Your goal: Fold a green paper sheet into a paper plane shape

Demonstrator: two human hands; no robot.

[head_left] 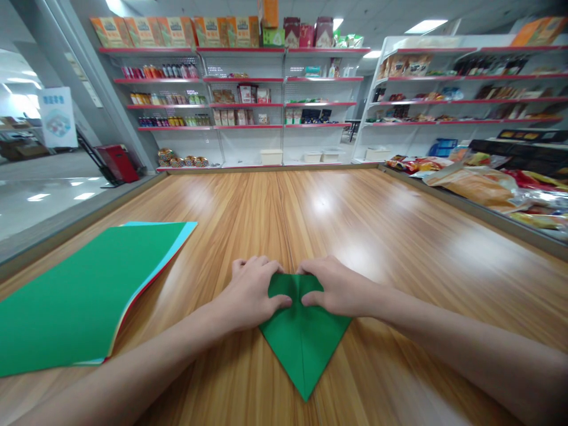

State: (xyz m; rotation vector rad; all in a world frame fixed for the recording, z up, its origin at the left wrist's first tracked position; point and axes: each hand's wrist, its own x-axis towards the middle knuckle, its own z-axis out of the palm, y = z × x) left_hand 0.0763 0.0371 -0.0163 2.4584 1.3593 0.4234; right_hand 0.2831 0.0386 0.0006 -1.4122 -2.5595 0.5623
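Observation:
A folded sheet of green paper (pixel 305 343) lies on the wooden tabletop in front of me, one point toward me and a crease down its middle. My left hand (pixel 255 293) grips its upper left side, thumb on top and fingers curled at the far edge. On the upper right side, my right hand (pixel 339 287) holds it the same way, its thumb close to the left one. The paper's outer upper corners are partly hidden under both hands. To the left of my left hand lies a stack of colored paper (pixel 97 284), a green sheet on top and blue and red edges showing beneath.
The wooden table (pixel 284 207) has a raised rim along its far and side edges. Packaged snacks (pixel 479 183) are piled beyond the right rim. Shelves (pixel 248 106) with boxes and bottles stand behind the table. A red hand truck (pixel 118 164) is at the left on the floor.

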